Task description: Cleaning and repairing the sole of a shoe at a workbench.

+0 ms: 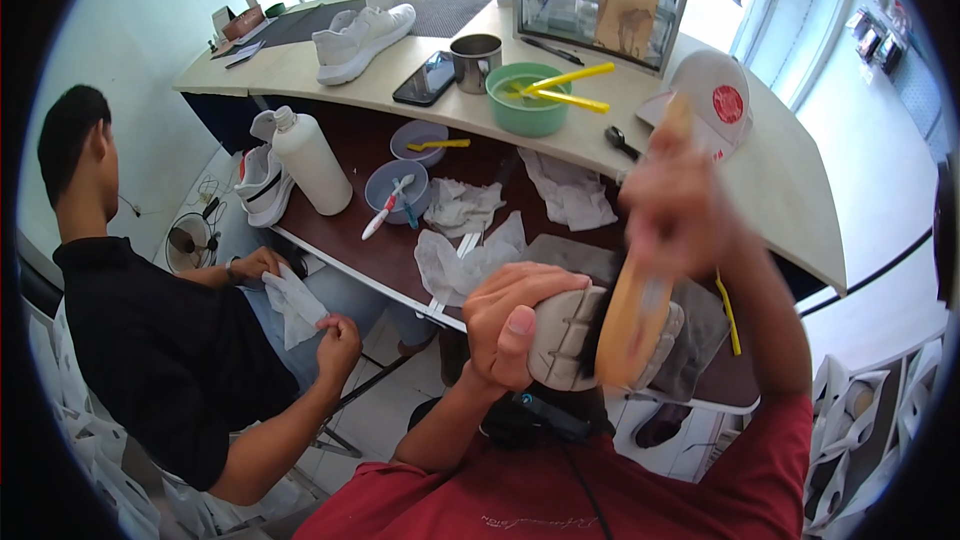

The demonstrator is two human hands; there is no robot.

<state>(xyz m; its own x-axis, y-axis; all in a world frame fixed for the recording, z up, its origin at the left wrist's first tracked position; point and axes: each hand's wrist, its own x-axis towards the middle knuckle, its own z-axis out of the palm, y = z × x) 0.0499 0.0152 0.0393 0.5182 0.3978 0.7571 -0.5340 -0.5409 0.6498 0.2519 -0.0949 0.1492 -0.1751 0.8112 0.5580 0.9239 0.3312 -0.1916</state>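
Note:
My left hand (pixel 505 325) is wrapped round a shoe (pixel 562 338), whose pale, grooved sole faces up. My right hand (pixel 682 202), smeared by motion, grips a wooden brush (pixel 638 318) by its handle. The brush's black bristles press against the sole, and its body hides part of it. Under the shoe and beside it lies a grey cloth (pixel 690 360). Crumpled white wipes (pixel 475 260) are spread on the dark red table just beyond my left hand. A yellow brush (pixel 727 315) lies at the right, near my right forearm.
Two small bowls (pixel 385 180) with brushes and a white bottle (pixel 312 160) stand on the lower table. On the counter are a green bowl (pixel 527 115), metal mug (pixel 476 62), phone (pixel 426 78), white shoe (pixel 360 40) and cap (pixel 710 90). A person in black (pixel 150 340) sits left, holding a cloth.

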